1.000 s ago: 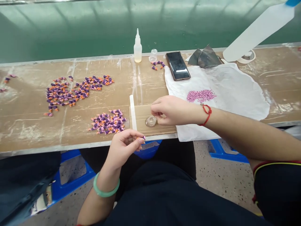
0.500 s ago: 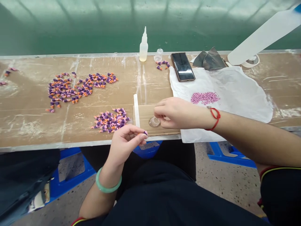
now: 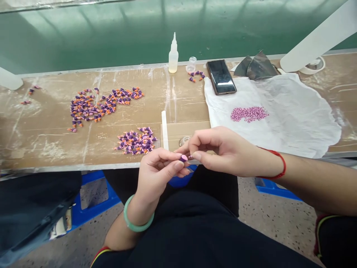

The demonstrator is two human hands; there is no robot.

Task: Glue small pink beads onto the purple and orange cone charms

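My left hand (image 3: 158,173) pinches a small purple-and-pink cone piece (image 3: 183,158) between thumb and fingertips. My right hand (image 3: 223,150) is right beside it, with thumb and forefinger closed together and touching no visible object. Anything tiny between those fingertips is hidden. Behind my hands, a round glass dish (image 3: 184,140) sits on a cardboard piece (image 3: 174,133), partly covered by my right fingers. A heap of similar purple, orange and pink pieces (image 3: 135,141) lies just left of the white plastic strip (image 3: 164,130).
A larger scatter of pieces (image 3: 95,106) lies on the worn wooden bench (image 3: 41,149). At the back stand a glue bottle (image 3: 173,56), a small transparent cup (image 3: 191,64) and a phone (image 3: 221,77). Pink beads (image 3: 249,114) lie on a white sheet (image 3: 295,111).
My right hand has left the glass dish and moved left to the piece in my left hand. My left hand has risen slightly, and the view has shifted a little.
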